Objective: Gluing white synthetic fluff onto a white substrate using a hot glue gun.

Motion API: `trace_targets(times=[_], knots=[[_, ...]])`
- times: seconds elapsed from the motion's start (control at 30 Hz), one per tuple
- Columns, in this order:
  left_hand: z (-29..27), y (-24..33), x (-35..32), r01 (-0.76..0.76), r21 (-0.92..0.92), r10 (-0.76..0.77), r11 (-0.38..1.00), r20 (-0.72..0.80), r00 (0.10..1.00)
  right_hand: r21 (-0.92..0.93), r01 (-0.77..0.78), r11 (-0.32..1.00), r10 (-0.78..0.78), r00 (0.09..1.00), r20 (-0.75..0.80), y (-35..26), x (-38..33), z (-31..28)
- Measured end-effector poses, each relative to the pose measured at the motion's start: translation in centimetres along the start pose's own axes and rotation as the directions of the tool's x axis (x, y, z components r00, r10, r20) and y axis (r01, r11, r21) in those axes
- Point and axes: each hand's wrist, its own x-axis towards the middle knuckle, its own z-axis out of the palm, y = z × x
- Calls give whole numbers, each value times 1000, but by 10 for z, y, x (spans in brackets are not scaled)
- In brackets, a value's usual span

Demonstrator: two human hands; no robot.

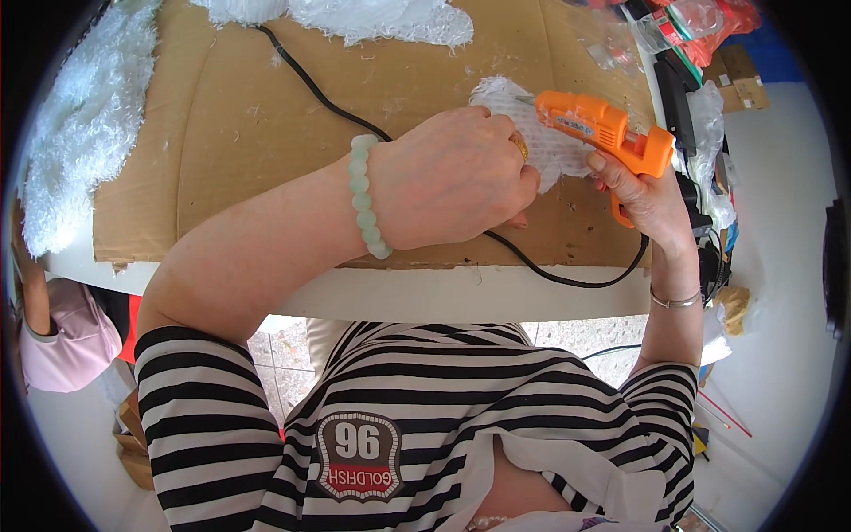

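Note:
My right hand (640,191) is wrapped round the handle of an orange hot glue gun (585,120). The gun's metal nozzle points left, over the upper part of a white, ribbed fabric piece (554,151) with a fuzzy edge. My left hand (456,177) is curled shut at the left side of this fabric, just below the nozzle, and covers part of it. Its fingertips are mostly hidden, but they seem to grip the fabric's edge. A black cord (567,279) runs from the base of the gun leftward beneath my left hand.
A cardboard sheet (257,97) covers much of the white table (399,294). White fluffy fabric (84,133) lies at the left, with more fluffy fabric (381,19) at the far edge. Plastic bags (705,133) and black boxes (675,102) crowd the right side. A person's arm (35,297) shows at far left.

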Motion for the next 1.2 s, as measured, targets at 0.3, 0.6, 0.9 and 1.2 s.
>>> trace_targets(times=[0.3, 0.6, 0.9, 1.2], knots=[[0, 0, 1, 7, -10, -7, 1000, 0, 1000, -69, -17, 997, 19, 999, 26, 2, -7, -10], [0, -1, 1, 10, -19, -10, 1000, -4, 1000, -7, -46, 999, 46, 996, 80, 9, -13, -17], [-2, 1, 1, 25, -38, -25, 999, 9, 1000, 12, 34, 999, -34, 998, 49, 4, -1, -2], [-1, 0, 1, 23, -33, -23, 999, 17, 1000, -72, -20, 997, 22, 999, 37, -4, 6, 5]])
